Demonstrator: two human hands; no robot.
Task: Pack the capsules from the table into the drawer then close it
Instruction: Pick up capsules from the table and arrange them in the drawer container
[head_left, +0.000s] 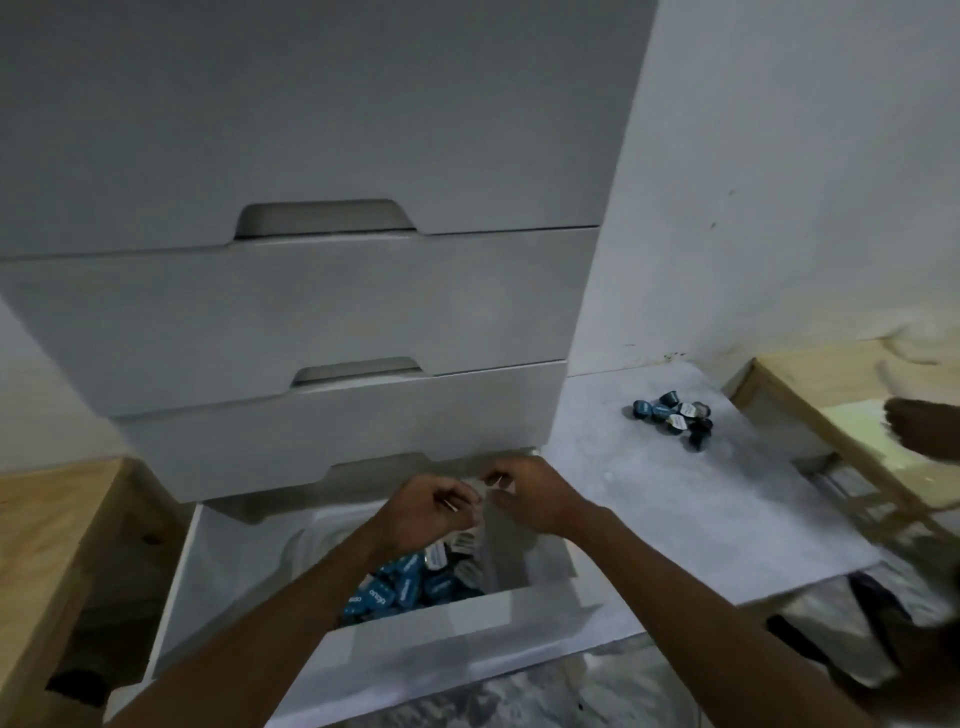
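Observation:
The bottom drawer (447, 631) of a white drawer unit stands pulled out, with a heap of blue and dark capsules (410, 587) inside it. Both my hands hover over the drawer's back part, close together. My left hand (428, 506) has curled fingers, and a small pale capsule shows at its fingertips. My right hand (527, 493) is curled too, thumb near forefinger; whether it holds anything is unclear. A small cluster of capsules (670, 415) lies on the white table (675, 509) to the right.
Two shut drawers (291, 322) sit above the open one. Wooden furniture stands at the left (47, 530) and at the right (831, 395). Another person's hand (919, 431) shows at the right edge. The patterned floor (561, 696) lies below.

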